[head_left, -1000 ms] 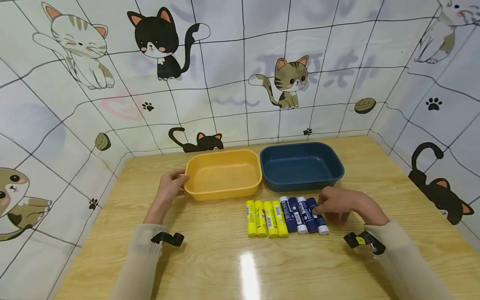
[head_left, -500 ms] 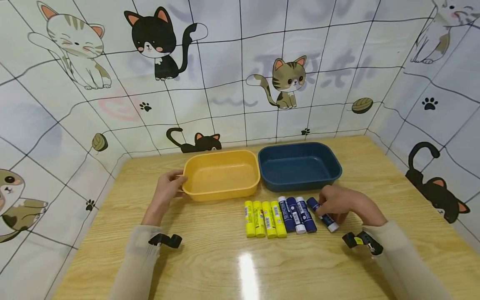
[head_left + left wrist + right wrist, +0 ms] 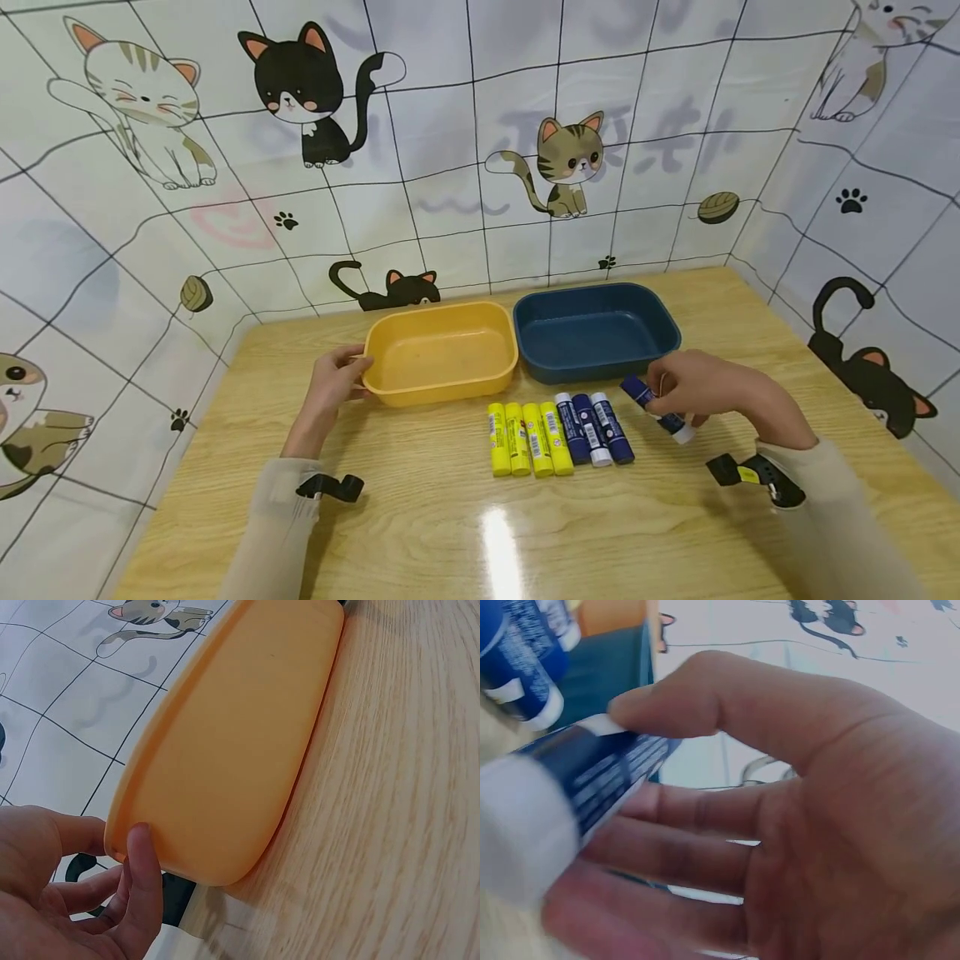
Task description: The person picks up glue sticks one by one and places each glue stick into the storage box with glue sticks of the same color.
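Note:
My right hand (image 3: 701, 385) pinches a navy glue stick with a white end (image 3: 592, 776) between thumb and fingers. It is tilted, just right of the row on the table. Three more navy glue sticks (image 3: 594, 429) lie side by side there, against several yellow sticks (image 3: 529, 439). My left hand (image 3: 336, 379) grips the left end of a yellow plastic bin (image 3: 442, 390). In the left wrist view the thumb (image 3: 142, 877) lies over the bin's rim, with the other fingers outside it. A dark blue bin (image 3: 600, 367) stands right beside the yellow one.
Both bins stand on a wooden table (image 3: 420, 508) near its back edge, and nothing lies in them. White wall covering (image 3: 450, 150) with cartoon cats and grid lines rises behind and at both sides. Each wrist carries a black camera strap (image 3: 757, 479).
My right hand has drawn the outermost navy glue stick away from the row, to the right, and raised it slightly towards the blue bin. The left hand keeps its grip on the yellow bin.

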{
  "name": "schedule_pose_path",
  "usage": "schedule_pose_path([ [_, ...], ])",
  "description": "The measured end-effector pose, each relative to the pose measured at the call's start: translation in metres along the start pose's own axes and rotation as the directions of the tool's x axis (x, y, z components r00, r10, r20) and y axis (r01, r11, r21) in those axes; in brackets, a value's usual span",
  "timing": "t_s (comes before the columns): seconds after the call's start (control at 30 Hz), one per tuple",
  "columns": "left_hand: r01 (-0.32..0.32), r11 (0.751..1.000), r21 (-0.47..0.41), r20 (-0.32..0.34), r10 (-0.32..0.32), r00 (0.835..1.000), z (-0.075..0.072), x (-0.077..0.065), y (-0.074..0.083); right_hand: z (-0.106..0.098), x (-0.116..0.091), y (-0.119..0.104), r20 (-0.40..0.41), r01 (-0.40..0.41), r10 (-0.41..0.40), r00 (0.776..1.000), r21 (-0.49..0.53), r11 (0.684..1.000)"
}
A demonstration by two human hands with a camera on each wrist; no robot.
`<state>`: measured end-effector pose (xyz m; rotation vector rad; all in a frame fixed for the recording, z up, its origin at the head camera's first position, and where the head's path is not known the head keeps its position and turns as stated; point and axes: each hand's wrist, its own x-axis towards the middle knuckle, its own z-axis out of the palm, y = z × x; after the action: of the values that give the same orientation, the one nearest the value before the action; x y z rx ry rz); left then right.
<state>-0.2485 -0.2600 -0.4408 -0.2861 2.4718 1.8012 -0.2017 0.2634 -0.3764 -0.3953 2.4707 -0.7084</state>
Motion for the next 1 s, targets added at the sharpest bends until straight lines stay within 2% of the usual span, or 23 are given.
schedule_pose_path([
  [0.1, -0.003, 1.000, -0.001, -0.001, 0.003, 1.000, -0.001, 0.000, 0.000, -0.006, -0.005, -0.002, -0.074, 0.043, -0.042, 0.996, 0.005, 0.999],
  [0.2, -0.010, 1.000, -0.002, -0.003, 0.010, 1.000, -0.001, -0.001, 0.000, -0.011, -0.010, -0.005, -0.166, 0.070, -0.071, 0.984, -0.010, 0.997],
  [0.37, -0.017, 1.000, 0.000, -0.003, 0.017, 1.000, -0.001, -0.003, 0.001, -0.014, -0.012, -0.011, -0.318, 0.059, -0.059, 0.946, -0.010, 0.998],
  [0.5, -0.013, 1.000, -0.001, -0.001, 0.013, 1.000, 0.000, -0.003, 0.001, -0.014, -0.010, -0.012, -0.405, 0.042, -0.033, 0.914, 0.012, 0.999],
  [0.77, 0.000, 1.000, -0.017, 0.000, 0.000, 1.000, 0.000, -0.003, -0.004, -0.021, -0.005, -0.015, -0.473, 0.026, -0.004, 0.881, 0.039, 0.999],
  [1.0, -0.006, 1.000, -0.030, 0.003, 0.006, 1.000, -0.002, -0.003, -0.002, -0.036, 0.003, -0.023, -0.476, 0.008, 0.011, 0.879, 0.036, 0.999],
])
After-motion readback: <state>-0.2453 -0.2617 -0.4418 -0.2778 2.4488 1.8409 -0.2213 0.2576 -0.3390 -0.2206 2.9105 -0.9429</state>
